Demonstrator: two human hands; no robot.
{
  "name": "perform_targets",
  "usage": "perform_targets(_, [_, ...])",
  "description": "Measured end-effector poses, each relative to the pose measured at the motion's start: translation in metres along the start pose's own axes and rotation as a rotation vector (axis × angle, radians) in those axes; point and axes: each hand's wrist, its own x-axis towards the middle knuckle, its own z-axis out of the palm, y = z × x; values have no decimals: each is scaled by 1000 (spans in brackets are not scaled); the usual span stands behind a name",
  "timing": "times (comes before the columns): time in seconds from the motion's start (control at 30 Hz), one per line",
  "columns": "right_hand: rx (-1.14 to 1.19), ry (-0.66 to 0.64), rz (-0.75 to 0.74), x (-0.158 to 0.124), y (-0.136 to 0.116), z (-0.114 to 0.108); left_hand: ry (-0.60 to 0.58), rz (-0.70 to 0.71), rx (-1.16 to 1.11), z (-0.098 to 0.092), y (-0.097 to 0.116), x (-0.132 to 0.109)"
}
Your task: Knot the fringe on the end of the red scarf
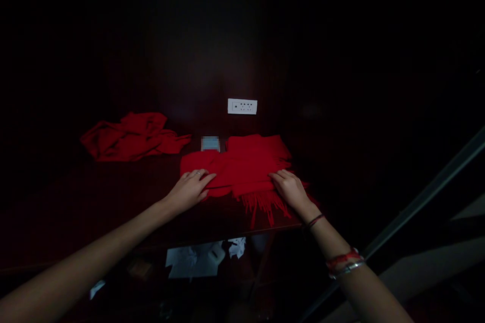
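A red scarf with a fringe at its near and right edges lies folded on a dark wooden surface. My left hand is at its left part, fingers bent over the cloth and thumb close to the near edge, gripping it. At the scarf's right side, my right hand has its fingers curled onto the fabric beside the fringe. Its thumb is hidden. To the left, apart from both hands, is a second red cloth in a crumpled heap.
A small pale blue object, blurred out, sits behind the scarf. A white socket plate is on the back wall. Below the surface's front edge are white papers and a crumpled white piece. A pale diagonal edge runs along the right.
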Motion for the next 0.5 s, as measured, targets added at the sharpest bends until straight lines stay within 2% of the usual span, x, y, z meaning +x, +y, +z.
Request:
perform_targets(0.13, [14, 52, -2, -4, 0, 5, 14, -132, 118, 3, -21, -3])
perform_targets(0.23, [8, 58, -1, -4, -2, 4, -5, -280, 63, 7, -45, -4])
perform_targets(0.3, [6, 70, 3, -4, -2, 5, 21, -363, -115, 11, -62, -2])
perform_targets(0.37, [8, 92, 1, -4, -1, 7, 67, -427, -406, 13, -75, 5])
perform_targets(0.43, [11, 125, -10, -3, 1, 11, 100, -485, -766, 15, -81, 18])
perform_targets(0.5, [15, 159, -27, -3, 3, 15, 149, -570, -983, 18, -82, 33])
